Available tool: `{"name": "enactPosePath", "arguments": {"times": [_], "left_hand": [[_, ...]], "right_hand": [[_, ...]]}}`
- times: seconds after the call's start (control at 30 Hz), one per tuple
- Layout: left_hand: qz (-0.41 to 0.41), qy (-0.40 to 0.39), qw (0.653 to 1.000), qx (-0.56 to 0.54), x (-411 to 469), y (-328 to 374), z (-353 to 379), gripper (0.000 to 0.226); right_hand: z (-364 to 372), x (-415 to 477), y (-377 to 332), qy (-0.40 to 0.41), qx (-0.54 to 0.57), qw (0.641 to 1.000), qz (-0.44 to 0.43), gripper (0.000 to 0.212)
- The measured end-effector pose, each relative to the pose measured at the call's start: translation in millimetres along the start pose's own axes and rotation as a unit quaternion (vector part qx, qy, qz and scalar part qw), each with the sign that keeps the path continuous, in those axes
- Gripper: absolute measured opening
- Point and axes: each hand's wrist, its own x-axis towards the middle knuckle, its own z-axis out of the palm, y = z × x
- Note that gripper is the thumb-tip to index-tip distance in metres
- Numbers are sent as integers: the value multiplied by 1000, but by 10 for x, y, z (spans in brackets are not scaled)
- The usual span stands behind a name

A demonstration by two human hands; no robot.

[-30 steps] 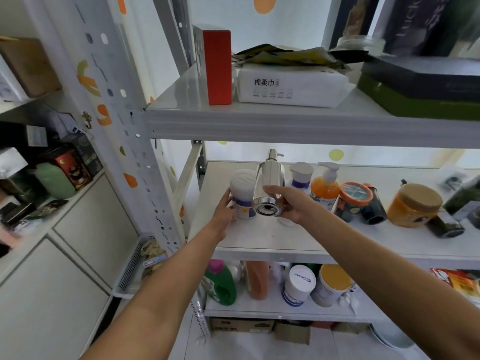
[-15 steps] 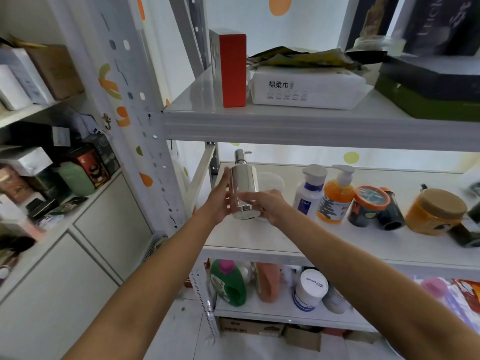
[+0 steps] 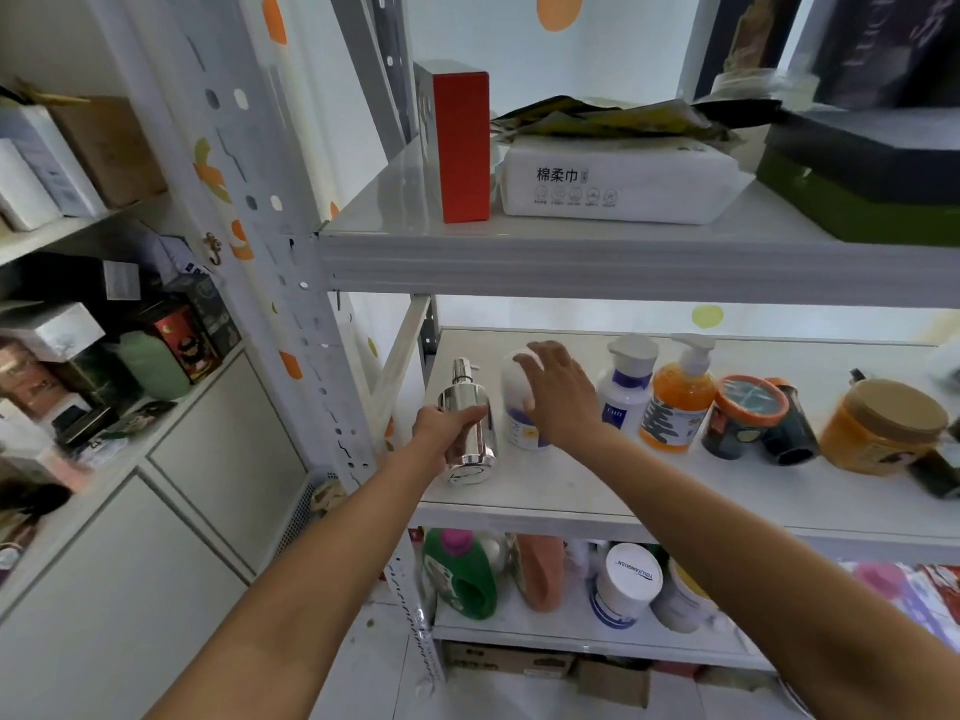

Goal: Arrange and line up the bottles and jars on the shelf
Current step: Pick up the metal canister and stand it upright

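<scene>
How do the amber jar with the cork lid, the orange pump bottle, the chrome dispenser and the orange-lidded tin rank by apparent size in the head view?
1. Amber jar
2. Orange pump bottle, close to the jar
3. Chrome dispenser, held nearer the camera in the left hand, so unsure against the pump bottle
4. Orange-lidded tin

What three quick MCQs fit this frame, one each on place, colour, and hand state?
1. Where is the chrome pump dispenser?
A. Left end of the middle shelf
B. Top shelf
C. Bottom shelf

2. What colour is the upright box on the top shelf?
A. Blue
B. Red
C. Yellow

3. What is the right hand doing?
A. Gripping the orange soap bottle
B. Holding a lid
C. Open, fingers spread at the white jar

Key: 1 A, the left hand holds it by the shelf's left post. 2 B, its front face is red. 3 C, its fingers are not closed on anything.
</scene>
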Motion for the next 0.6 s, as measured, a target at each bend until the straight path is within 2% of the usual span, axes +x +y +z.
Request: {"name": "enactPosePath", "arguments": {"times": [0.07, 0.13, 0.2, 0.33, 0.6], "left_hand": [[-16, -1, 1000, 27, 47, -35, 57, 60], [-25, 8, 999, 42, 75, -39, 125, 64], [-19, 26, 998, 63, 120, -38, 181, 72], [2, 28, 993, 111, 164, -10, 251, 72], [7, 41, 988, 151, 145, 7, 324, 73]], "right_hand": [[129, -36, 122, -86, -76, 993, -19, 88], [247, -74, 151, -106, -91, 990, 8, 99], [267, -60, 111, -90, -100, 991, 17, 96], [221, -21, 79, -65, -127, 990, 11, 73], [201, -155, 135, -61, -125, 990, 9, 71]]}}
